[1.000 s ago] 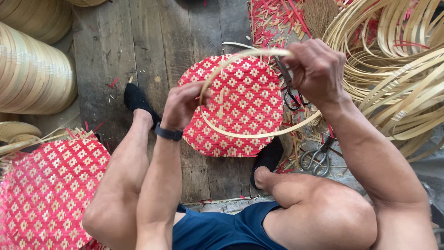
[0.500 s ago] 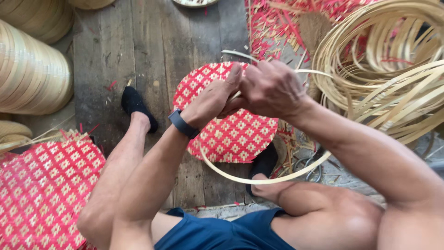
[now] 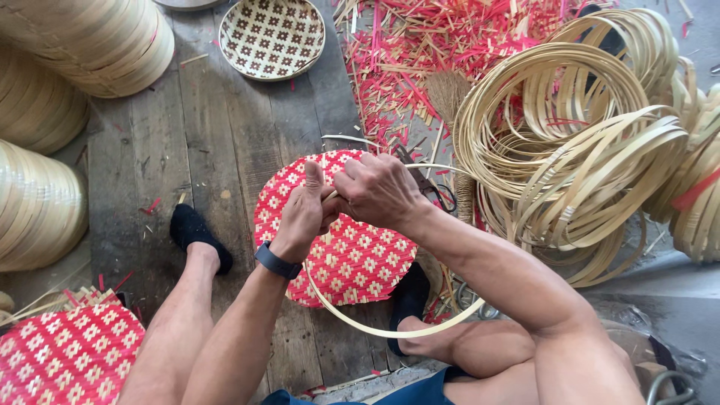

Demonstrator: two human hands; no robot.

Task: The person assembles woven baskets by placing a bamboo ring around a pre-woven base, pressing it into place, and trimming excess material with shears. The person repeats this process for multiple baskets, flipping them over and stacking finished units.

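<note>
Bamboo, pale and split thin, formed the hoop strip [image 3: 390,328] recorded in the head view; it curved from the hands down toward six o'clock and back up toward three o'clock. The left hand [image 3: 302,212] was closed on the strip, thumb raised toward twelve o'clock. The right hand [image 3: 381,189] was closed on the same strip, touching the left hand at centre. Beneath both was laid a round red-and-cream woven mat [image 3: 352,259], flat on the plank floor [image 3: 202,142], between two black-socked feet. A smartwatch [image 3: 277,261] was noted on the left wrist. At two to three o'clock a heap of coiled bamboo hoops [image 3: 577,150] was listed. At twelve o'clock a brown-patterned woven tray [image 3: 271,36] and red trimmings [image 3: 442,45] were seen. At nine to eleven o'clock stood stacked bamboo rims [image 3: 52,112]. At seven o'clock lay further red woven mats [image 3: 67,356].
</note>
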